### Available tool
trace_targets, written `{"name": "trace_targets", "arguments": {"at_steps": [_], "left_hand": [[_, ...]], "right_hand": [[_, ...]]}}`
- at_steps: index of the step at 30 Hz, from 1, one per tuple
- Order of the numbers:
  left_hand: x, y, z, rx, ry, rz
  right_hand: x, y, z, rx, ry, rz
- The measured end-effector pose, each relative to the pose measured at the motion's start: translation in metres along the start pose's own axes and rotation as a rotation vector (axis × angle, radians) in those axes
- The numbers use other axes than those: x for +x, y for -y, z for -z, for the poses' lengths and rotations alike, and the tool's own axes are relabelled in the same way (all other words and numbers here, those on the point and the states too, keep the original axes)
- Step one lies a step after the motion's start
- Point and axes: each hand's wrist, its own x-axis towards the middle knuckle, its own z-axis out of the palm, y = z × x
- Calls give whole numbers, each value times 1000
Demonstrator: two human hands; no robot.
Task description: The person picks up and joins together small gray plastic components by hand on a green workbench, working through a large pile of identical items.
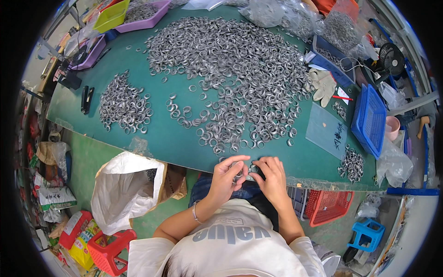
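Head view, and I see the left hand point(226, 177) half curled, a grey ring point(238, 176) between thumb and fingers. Near it, the right hand point(271, 178) bends loosely at another ring point(253, 169) by the table's point(175, 144) near edge; whether it grips, I can't tell. Beyond spreads a big ring pile point(226, 55), a smaller pile point(123, 105) leftward; a white sack point(108, 194) gapes below.
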Motion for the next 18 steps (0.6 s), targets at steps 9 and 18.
{"name": "trace_targets", "arguments": {"at_steps": [9, 18], "left_hand": [[1, 10, 3, 34, -36, -38], [2, 15, 8, 60, -22, -33]], "right_hand": [[0, -15, -6, -7, -188, 22], [1, -8, -9, 99, -180, -59]]}}
